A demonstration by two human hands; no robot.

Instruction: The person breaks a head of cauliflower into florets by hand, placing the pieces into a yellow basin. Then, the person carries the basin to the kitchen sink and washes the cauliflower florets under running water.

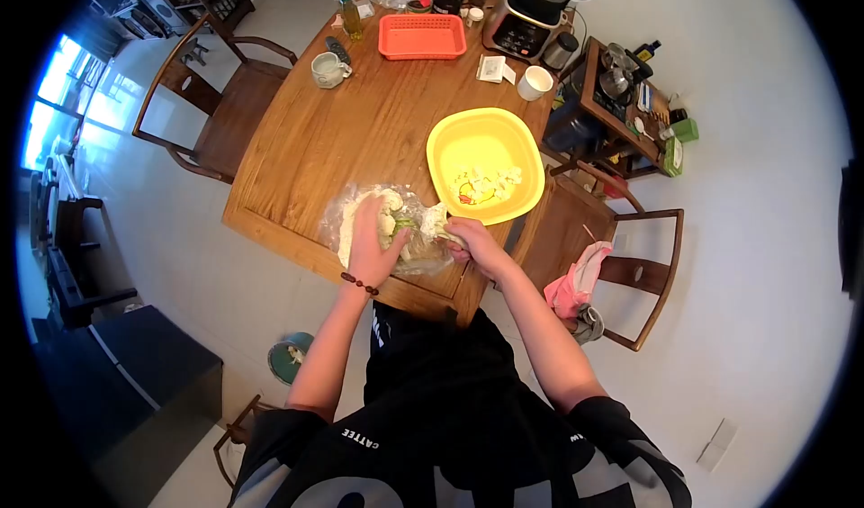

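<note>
Left hand: laid over the cauliflower [391, 204], thumb well apart from the fingers, so the grip of this hand [369, 241] is wide; a dark beaded bracelet [360, 283] circles the wrist.
Right hand: closed around a pale cauliflower piece [436, 218]; the grip of this hand [479, 247] is narrow, with the piece showing past the fingers toward the left hand.
Cauliflower: near the table edge closest to the person, partly covered by the left hand, green stalk showing (exact outline hidden by fingers).
Plastic bag: clear and crumpled, the bag [425, 260] spreads beneath the cauliflower on the wooden table [310, 148].
Yellow basin: just beyond the right hand, the basin [468, 139] holds loose pale florets [506, 180] over a printed figure on its floor.
Far part of table: red basket [421, 38], blender [520, 29], white cup [535, 83], grey mug [330, 71] and a green-capped bottle [351, 20].
Right-hand chair: wooden chair [634, 274] with pink cloth [576, 283] hanging at its seat side.
Floor: a bin [283, 358] stands left of the person (pale scraps visible inside, too small to identify).
</note>
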